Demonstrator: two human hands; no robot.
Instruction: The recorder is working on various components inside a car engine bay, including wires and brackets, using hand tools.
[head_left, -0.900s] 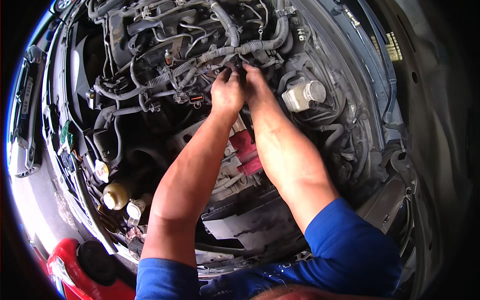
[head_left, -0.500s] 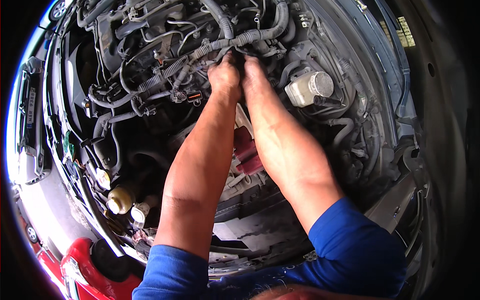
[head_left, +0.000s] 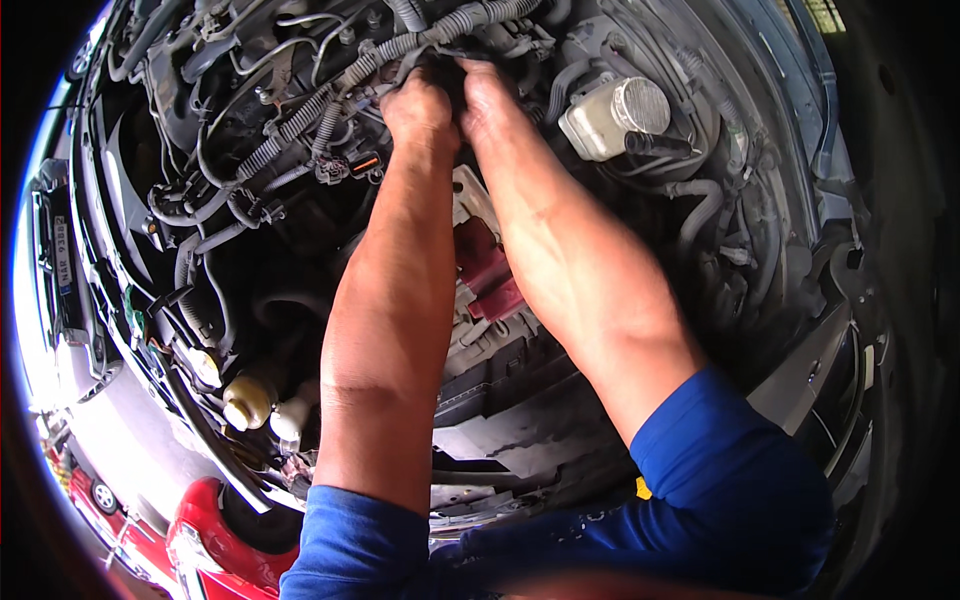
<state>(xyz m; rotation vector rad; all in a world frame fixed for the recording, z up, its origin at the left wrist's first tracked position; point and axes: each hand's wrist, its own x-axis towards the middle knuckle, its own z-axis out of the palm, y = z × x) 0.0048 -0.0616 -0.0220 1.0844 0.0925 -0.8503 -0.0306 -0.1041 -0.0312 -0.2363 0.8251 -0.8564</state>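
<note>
Deep in the engine bay, my left hand (head_left: 418,106) is curled like a fist below a grey corrugated conduit (head_left: 372,66). Its fingertips vanish among dark parts, and what it grips cannot be made out. Close beside it on the right, my right hand (head_left: 487,92) reaches into the same dark gap. The fingers of that hand are hidden, so its grip does not show. Under my forearms lies a dark red cover (head_left: 484,262) on a pale metal bracket. An orange-marked connector (head_left: 366,163) hangs left of my left wrist.
A whitish fluid reservoir (head_left: 602,125) with a round ridged cap stands right of my hands. Hoses and pipes (head_left: 700,205) run along the right side. Yellowed caps (head_left: 247,402) sit at lower left. Beyond the car's front edge are a red car (head_left: 220,540) and another vehicle.
The view has shifted, so the engine parts and both hands appear higher and a little further left. My hands stay at the same place under the conduit.
</note>
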